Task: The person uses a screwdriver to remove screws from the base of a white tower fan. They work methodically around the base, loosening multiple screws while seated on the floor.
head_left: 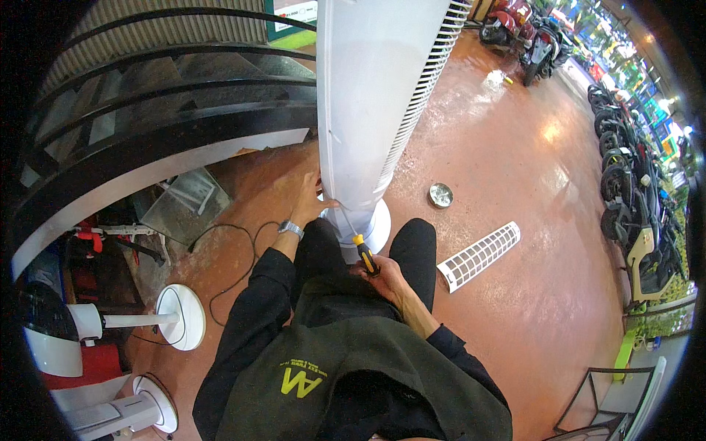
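A white tower fan (368, 95) stands in front of me, its round base (381, 226) on the floor between my knees. My left hand (309, 200) grips the fan's lower left edge. One finger reaches to the screwdriver's shaft, while the other fingertips are partly hidden. In my right hand (387, 278) is a screwdriver (365, 254) with a yellow and black handle, closed in my fingers. Its thin shaft slants up and left to the lower part of the fan; the tip's exact contact is hard to make out.
A white grille (479, 257) and a small round metal dish (440, 195) lie to the right. White fan bases (182, 317) and a dark cable (234, 283) are at left, below a curved black staircase (184, 121). Motorcycles (621, 184) line the far right.
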{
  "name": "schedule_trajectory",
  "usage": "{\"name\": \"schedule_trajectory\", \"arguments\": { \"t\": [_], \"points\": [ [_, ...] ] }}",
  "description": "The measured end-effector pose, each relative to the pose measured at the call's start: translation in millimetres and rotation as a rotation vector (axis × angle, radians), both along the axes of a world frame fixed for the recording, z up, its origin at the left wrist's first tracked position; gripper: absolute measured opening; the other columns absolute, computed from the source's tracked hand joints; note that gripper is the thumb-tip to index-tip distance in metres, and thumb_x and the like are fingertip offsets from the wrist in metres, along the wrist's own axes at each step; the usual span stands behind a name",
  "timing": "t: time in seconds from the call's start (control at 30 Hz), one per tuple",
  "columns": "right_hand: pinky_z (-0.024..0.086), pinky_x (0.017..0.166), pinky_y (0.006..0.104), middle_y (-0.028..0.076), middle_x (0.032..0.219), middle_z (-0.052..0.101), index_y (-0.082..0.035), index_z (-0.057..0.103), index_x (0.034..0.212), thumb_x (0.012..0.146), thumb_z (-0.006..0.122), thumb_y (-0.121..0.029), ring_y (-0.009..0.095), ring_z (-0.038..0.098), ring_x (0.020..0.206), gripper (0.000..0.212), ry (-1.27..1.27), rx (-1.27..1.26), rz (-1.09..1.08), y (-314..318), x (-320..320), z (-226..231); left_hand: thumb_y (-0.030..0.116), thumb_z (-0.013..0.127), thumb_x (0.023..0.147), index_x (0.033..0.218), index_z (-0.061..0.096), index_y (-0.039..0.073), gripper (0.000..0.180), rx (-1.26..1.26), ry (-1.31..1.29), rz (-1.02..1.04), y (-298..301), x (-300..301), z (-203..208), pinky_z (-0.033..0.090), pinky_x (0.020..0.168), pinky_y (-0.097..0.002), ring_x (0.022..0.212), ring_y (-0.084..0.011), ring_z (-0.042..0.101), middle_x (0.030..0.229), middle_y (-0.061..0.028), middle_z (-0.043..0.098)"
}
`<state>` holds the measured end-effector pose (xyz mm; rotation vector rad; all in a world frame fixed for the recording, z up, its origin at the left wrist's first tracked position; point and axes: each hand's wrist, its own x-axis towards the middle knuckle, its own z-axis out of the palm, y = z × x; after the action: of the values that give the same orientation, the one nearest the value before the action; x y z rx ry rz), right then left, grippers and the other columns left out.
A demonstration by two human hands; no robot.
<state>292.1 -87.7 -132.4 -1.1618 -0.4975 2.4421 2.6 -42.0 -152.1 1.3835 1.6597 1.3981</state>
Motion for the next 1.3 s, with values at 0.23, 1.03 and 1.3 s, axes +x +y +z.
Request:
{"name": "schedule_trajectory", "arguments": {
  "t": [0.23, 1.03, 1.3],
  "points": [
    [0.055, 0.078, 0.0401, 0.015, 0.106, 0.056, 0.005, 0.05, 0.125, 0.094, 0.055, -0.007, 0.023, 0.058, 0.091, 0.034, -0.153, 0.161, -0.016, 3, -5, 23, -0.003, 0.087, 0.058, 0.15, 0.021, 0.005, 0.114, 0.0, 0.027, 0.03, -2, -1, -4, 0.043, 0.109, -0.0408, 0.127, -0.034, 0.046, 0.133, -0.0156, 0.037],
    [0.053, 0.067, 0.033, 0.014, 0.093, 0.063, 0.007, 0.05, 0.113, 0.096, 0.053, -0.016, 0.023, 0.062, 0.076, 0.028, -0.011, -0.061, 0.081, 22, 3, 17, -0.004, 0.088, 0.055, 0.151, 0.018, 0.002, 0.119, 0.051, -0.095, 0.024, 1, 1, -9, 0.045, 0.106, -0.0418, 0.128, -0.0336, 0.046, 0.137, -0.0156, 0.038],
    [0.055, 0.068, 0.0356, 0.014, 0.093, 0.061, 0.006, 0.049, 0.116, 0.091, 0.061, -0.008, 0.023, 0.062, 0.08, 0.031, -0.06, 0.135, -0.054, 13, -2, 11, 0.002, 0.08, 0.075, 0.146, 0.027, 0.0, 0.089, 0.018, -0.489, 0.387, -29, 47, -39, 0.053, 0.09, -0.0346, 0.111, -0.0247, 0.058, 0.132, -0.0136, 0.05]
  ]
}}
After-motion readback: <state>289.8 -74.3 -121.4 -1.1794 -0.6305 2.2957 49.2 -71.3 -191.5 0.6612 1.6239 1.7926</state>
